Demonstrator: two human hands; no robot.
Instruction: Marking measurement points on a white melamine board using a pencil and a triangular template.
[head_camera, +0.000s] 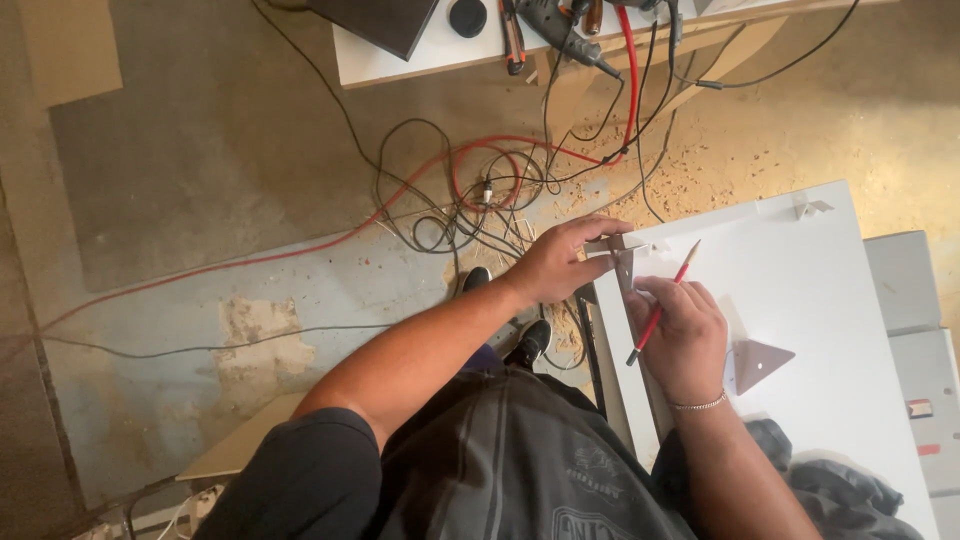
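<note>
A metal square is pinned against the upper left edge of the white panel, right of centre in the frame, by the left hand, fingers pressed flat on its head. A red pencil is gripped in the clenched fingers of the right hand, lying across the knuckles just beside the square's blade. A tangle of cables is seen on the floor above, with sawdust at upper right.

Left arm extends forward, forearm bare, wrist straight. Left hand lies palm down, fingers stretched forward and pressed flat. Right hand sits just beside it, fingers curled in a closed pinch grip, knuckles up, a bracelet at the wrist.
</note>
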